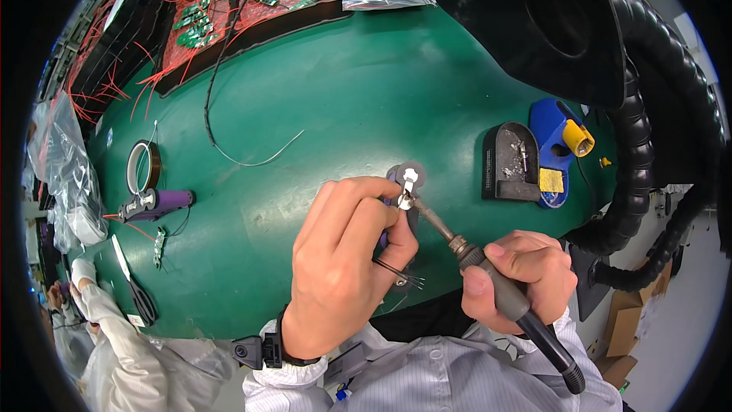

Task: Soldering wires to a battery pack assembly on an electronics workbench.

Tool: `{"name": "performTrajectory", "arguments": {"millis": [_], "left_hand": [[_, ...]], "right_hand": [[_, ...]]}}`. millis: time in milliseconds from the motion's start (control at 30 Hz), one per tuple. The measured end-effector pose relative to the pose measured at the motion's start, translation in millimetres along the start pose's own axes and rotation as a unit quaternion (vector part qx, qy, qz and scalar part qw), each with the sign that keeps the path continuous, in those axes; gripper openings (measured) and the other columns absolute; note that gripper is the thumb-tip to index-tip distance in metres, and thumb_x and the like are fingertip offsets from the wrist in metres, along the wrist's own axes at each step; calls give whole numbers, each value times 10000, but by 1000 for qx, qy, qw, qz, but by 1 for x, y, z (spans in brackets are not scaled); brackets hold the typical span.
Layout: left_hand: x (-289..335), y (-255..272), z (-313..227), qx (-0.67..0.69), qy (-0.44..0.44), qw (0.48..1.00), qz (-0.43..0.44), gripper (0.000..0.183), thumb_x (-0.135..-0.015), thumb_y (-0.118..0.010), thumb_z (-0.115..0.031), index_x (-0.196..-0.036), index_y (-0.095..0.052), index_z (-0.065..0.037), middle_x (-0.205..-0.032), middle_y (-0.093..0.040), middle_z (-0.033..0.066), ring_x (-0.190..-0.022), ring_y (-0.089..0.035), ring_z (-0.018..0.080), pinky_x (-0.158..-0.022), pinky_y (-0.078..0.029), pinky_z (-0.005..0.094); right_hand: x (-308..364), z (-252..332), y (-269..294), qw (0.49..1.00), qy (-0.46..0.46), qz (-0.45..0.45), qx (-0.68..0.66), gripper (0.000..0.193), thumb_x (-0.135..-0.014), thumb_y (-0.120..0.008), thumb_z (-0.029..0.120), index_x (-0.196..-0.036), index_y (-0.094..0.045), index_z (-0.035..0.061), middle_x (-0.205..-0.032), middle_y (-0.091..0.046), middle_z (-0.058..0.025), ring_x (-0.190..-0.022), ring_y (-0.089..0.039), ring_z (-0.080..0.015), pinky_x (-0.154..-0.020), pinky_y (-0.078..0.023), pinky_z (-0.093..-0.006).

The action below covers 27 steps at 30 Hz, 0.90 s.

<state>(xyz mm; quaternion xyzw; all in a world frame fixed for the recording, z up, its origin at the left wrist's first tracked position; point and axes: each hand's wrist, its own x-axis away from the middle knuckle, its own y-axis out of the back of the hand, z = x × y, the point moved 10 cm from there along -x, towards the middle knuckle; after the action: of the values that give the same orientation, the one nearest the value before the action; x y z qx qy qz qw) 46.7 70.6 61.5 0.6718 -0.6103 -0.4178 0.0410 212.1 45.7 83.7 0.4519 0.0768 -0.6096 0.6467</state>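
My left hand (343,252) is closed around a purple-wrapped battery pack (412,171), whose end faces up with shiny metal tabs. Thumb and index finger pinch close to the tab; whether they also hold a wire end there is hidden. Thin dark wires (400,273) with pale tips stick out below the same hand. In my right hand (526,275) is a soldering iron (496,290), gripped by its dark handle. Its tip meets or nearly meets the metal tab beside my left fingertips; exact contact cannot be told.
Right: soldering iron stand (553,133), black solder tray (509,164), fume hose (637,130) and dark hood (534,23). Left: tape roll (143,168), another battery pack (156,204), small circuit board (159,247), scissors (136,286), another person's sleeve (114,328). Boards fill a bin (252,27) behind.
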Motion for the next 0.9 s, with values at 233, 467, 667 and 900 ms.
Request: {"name": "performTrajectory", "arguments": {"millis": [233, 467, 667, 900], "left_hand": [[0, -1, -3, 9, -27, 1000, 3, 284, -681, -783, 136, -861, -603, 11, -998, -676, 130, -794, -625, 306, -658, -514, 383], [-1, -1, -3, 6, -24, 1000, 7, 280, -685, -781, 135, -855, -598, 9, -999, -670, 128, -788, -623, 306, -657, -513, 384], [-1, -1, 0, 0, 12, 1000, 13, 221, -719, -783, 88, -817, -601, 11, -1002, -726, 107, -829, -664, 292, -678, -520, 367], [-1, -2, -1, -1, -2, 1000, 16, 254, -696, -778, 120, -839, -598, 11, -1002, -688, 123, -792, -630, 299, -657, -510, 372]], "right_hand": [[0, 0, 0, 1000, 0, -7, 3, 367, -763, -922, 129, -830, -586, -3, -589, -635, -76, -467, -642, -221, -453, -516, -302], [-3, 1, 1, 1000, -1, 0, 2, 372, -759, -926, 129, -829, -586, -5, -599, -638, -78, -472, -646, -223, -457, -518, -304], [4, -1, 9, 999, 3, -33, -31, 394, -775, -920, 127, -935, -587, -12, -608, -635, -78, -484, -646, -219, -466, -504, -302], [13, -5, 18, 998, -4, -47, -51, 431, -799, -921, 172, -1003, -587, -10, -650, -648, -83, -508, -650, -208, -475, -499, -302]]}}
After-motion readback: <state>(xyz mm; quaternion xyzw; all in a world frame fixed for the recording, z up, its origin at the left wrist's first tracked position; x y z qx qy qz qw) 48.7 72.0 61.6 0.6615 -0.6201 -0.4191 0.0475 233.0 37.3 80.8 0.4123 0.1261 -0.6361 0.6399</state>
